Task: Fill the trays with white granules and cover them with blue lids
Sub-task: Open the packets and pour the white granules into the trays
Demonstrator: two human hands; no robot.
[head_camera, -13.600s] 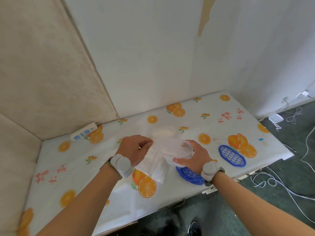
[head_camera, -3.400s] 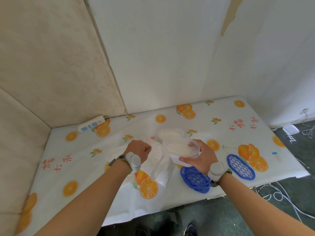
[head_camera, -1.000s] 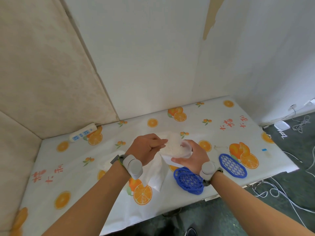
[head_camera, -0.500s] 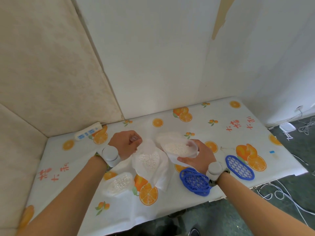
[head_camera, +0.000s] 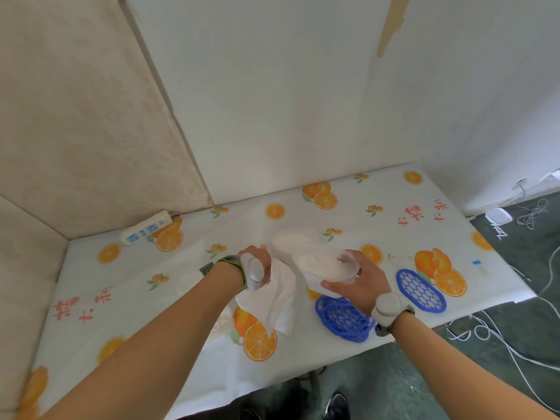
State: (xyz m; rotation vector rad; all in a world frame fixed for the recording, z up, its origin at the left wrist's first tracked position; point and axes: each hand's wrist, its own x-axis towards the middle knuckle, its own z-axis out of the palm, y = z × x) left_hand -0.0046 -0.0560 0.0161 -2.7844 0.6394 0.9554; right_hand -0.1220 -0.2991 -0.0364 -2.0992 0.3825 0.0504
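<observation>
Tray (head_camera: 328,269) of white granules sits gripped in the right hand (head_camera: 360,283), above a blue lid (head_camera: 344,318). Left hand (head_camera: 257,265) clutches the white bag (head_camera: 272,294). Power strip (head_camera: 147,227) lies by the wall.

Clear plastic tray (head_camera: 327,269) heaped with white granules (head_camera: 318,266), lifted off the orange-print tablecloth (head_camera: 394,204), tilted slightly. Second filled tray (head_camera: 291,240) flat on the cloth just behind it. White bag (head_camera: 274,294) of granules left of held tray, mouth raised. Blue honeycomb lid (head_camera: 344,318) flat below held tray; second blue lid (head_camera: 421,286) to its right, near the cloth's front edge.
</observation>
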